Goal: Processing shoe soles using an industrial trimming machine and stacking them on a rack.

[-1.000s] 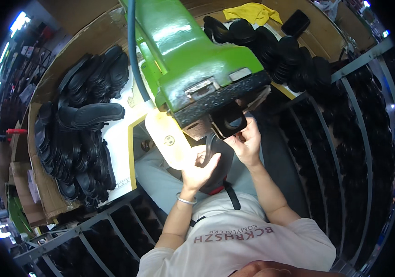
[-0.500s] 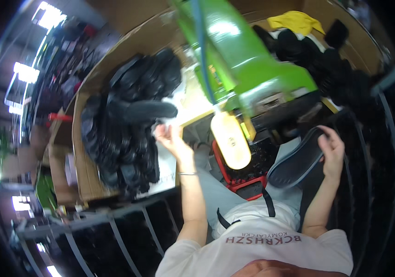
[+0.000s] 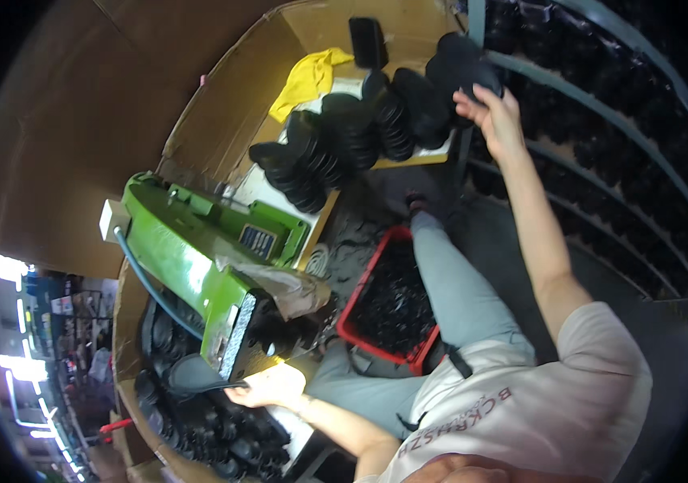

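Observation:
My left hand pinches the end of a black shoe sole, beside the head of a green machine. Light from the machine falls on that hand. Under this sole lie piles of black shoe soles. At the far right, my right hand grips the near end of another dark shoe sole, its fingers partly hidden by it. This sole is at the end of a row of stacked black soles on a white-topped table.
A red crate holding black scraps stands on the floor by my legs. Cardboard walls surround the table. A yellow cloth and a black rectangular object lie behind the stacks. Metal racks stand at the right.
The view has swung right. My right hand has carried its sole to the stacks. My left hand, with nothing in it before, has taken hold of a sole from the left pile.

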A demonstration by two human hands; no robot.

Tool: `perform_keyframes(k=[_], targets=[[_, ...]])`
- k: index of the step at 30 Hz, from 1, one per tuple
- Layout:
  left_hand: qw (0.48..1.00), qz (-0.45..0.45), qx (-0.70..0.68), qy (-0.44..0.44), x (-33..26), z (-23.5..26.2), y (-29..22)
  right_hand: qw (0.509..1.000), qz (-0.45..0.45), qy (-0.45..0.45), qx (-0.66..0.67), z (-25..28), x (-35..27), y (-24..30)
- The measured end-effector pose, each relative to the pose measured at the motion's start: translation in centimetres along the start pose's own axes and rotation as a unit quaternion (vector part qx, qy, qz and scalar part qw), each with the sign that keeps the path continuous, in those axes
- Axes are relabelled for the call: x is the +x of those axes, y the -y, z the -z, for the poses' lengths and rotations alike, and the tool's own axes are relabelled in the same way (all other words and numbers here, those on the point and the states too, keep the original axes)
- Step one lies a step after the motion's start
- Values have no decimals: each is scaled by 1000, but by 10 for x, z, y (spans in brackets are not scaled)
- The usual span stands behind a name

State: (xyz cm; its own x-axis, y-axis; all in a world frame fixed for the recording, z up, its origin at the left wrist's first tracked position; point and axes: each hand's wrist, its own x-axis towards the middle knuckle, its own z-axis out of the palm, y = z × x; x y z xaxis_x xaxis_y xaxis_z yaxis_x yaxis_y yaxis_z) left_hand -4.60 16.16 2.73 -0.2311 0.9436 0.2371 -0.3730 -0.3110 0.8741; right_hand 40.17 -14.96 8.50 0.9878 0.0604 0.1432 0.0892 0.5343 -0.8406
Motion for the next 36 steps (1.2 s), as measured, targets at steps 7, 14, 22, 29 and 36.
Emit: perform_keyframes(k=[7, 14, 22, 29, 36], targets=[[869, -274, 410, 40, -51, 74, -36, 960, -4, -87, -267, 3, 28, -44], [927, -26, 303, 217, -124, 48, -30, 905, -111, 344, -226, -7, -160, -75], [878, 373, 3, 300, -169, -33, -29, 787, -427, 419, -151, 17, -305, -69], [894, 259, 136, 341, -144, -63, -42, 810, -458, 366, -20, 1, -321, -74], [926, 191, 90, 314, -157, -29, -12, 871, -406, 274, -42, 22, -290, -64]])
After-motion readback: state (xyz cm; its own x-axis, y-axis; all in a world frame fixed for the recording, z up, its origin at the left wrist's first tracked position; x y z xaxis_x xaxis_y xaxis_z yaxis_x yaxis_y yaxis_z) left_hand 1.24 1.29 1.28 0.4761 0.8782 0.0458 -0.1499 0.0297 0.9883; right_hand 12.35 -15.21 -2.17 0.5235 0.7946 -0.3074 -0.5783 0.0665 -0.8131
